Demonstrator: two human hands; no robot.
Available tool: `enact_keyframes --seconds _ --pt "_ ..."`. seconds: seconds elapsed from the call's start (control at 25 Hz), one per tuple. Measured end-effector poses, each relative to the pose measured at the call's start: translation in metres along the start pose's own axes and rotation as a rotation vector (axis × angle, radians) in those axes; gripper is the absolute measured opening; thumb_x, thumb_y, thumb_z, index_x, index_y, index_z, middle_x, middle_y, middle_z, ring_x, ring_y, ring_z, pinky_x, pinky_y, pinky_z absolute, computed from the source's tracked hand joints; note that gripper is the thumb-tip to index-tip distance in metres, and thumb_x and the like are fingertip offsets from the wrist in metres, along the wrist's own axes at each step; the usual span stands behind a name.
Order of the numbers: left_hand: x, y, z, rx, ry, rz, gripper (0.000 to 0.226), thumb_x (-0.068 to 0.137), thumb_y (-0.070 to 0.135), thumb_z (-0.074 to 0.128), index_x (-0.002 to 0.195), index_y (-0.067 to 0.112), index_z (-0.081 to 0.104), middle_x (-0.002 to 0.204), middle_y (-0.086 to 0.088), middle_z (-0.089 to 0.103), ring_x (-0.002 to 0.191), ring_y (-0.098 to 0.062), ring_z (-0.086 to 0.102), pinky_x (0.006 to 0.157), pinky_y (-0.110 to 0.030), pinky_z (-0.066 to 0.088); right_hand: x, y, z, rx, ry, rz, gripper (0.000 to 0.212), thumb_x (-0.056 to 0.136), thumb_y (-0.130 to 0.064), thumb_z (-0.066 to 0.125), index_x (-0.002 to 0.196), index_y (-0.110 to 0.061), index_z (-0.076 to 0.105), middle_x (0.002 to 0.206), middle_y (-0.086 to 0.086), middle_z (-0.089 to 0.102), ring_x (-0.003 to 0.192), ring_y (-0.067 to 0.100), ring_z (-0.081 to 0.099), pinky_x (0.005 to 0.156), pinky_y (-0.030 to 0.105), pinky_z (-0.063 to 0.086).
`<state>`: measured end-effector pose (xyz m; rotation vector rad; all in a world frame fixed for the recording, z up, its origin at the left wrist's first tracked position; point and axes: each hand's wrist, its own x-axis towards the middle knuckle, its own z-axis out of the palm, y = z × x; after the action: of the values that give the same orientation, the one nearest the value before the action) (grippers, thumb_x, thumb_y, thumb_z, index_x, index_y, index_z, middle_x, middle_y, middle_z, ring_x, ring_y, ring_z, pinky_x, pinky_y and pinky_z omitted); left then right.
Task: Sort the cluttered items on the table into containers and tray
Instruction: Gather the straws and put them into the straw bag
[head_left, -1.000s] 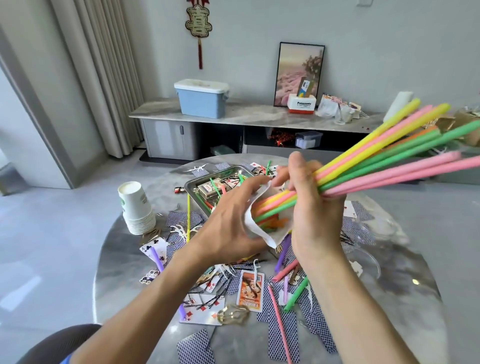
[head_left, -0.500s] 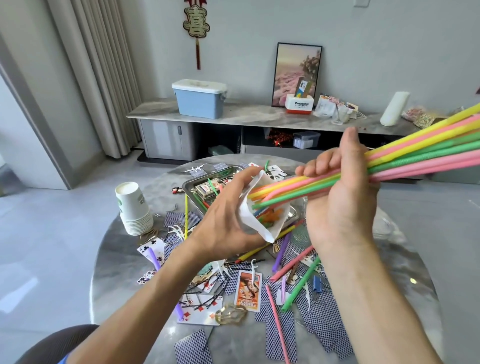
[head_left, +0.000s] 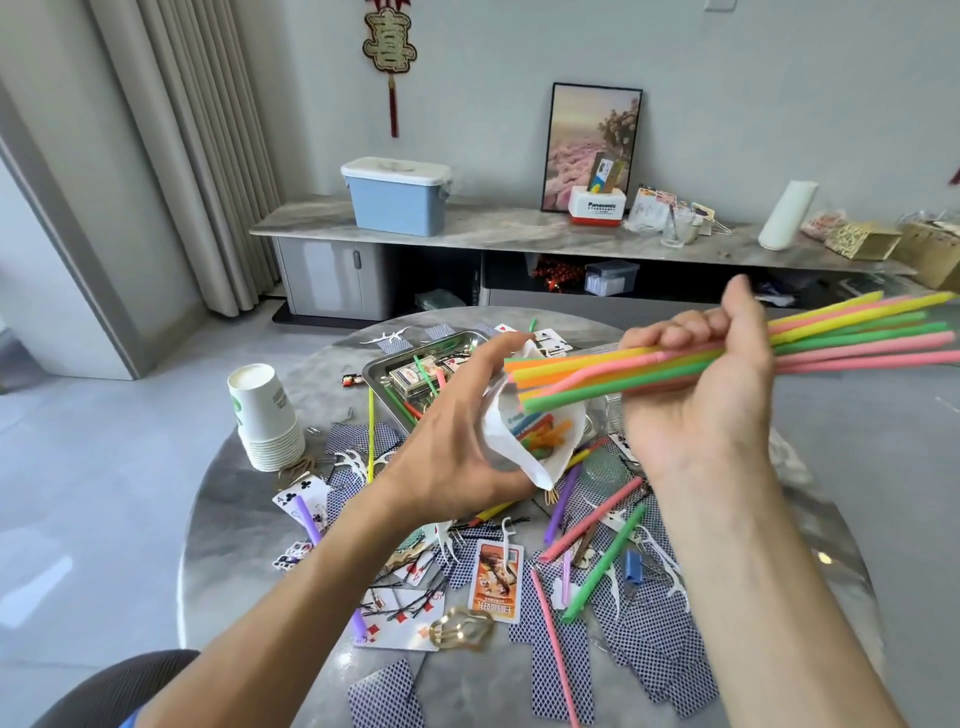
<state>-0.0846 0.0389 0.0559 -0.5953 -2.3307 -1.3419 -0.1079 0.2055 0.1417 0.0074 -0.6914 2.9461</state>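
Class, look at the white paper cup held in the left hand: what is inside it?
Inside the white paper cup, gripped by the left hand, lie short colourful pieces, orange, green and blue. The cup's wall and the straw bundle in the right hand cover the rest.

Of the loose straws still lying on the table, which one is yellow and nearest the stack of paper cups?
The thin yellow straw lying just right of the paper cup stack, running near to far beside the metal tray. The other loose straws are pink, green or purple, nearer the person.
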Motion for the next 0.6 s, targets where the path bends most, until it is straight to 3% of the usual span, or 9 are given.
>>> enact_keyframes --seconds 0.2,0.36,0.52,0.6 --pt "-0.002 0.005 -0.001 -0.055 0.007 0.021 0.091 0.062 0.034 0.076 0.142 0.02 0.034 0.125 0.016 0.053 0.117 -0.009 0.056 0.098 -0.02 0.042 0.007 0.004 -0.01 -0.008 0.038 0.023 0.038 0.095 -0.027 0.06 0.062 -0.023 0.041 0.05 -0.009 0.037 0.041 0.006 0.04 0.047 0.018 0.042" --pt "0.0 0.01 0.001 -0.143 0.069 0.003 0.082 0.065 0.034 0.075 0.136 0.031 0.034 0.114 0.02 0.058 0.105 -0.007 0.06 0.091 -0.018 0.042 0.009 0.0 -0.008 -0.029 0.021 0.0 0.038 0.095 -0.027 0.06 0.062 -0.022 0.041 0.051 -0.009 0.037 0.041 0.008 0.039 0.047 0.019 0.042" --pt "0.002 0.004 0.005 -0.12 0.003 0.004 0.091 0.065 0.015 0.081 0.142 0.013 0.032 0.12 -0.003 0.057 0.11 -0.022 0.06 0.098 -0.038 0.047 0.002 0.012 0.0 -0.211 -0.12 -0.067 0.041 0.095 -0.023 0.06 0.059 -0.02 0.04 0.049 -0.004 0.037 0.042 0.012 0.039 0.048 0.024 0.043" --pt "0.002 0.003 0.005 -0.108 -0.011 0.006 0.094 0.063 0.011 0.081 0.143 0.013 0.031 0.122 -0.005 0.055 0.112 -0.024 0.058 0.099 -0.043 0.047 0.0 0.023 0.005 -0.328 -0.231 -0.134 0.042 0.094 -0.02 0.061 0.057 -0.017 0.042 0.048 -0.001 0.038 0.042 0.015 0.041 0.049 0.029 0.044"
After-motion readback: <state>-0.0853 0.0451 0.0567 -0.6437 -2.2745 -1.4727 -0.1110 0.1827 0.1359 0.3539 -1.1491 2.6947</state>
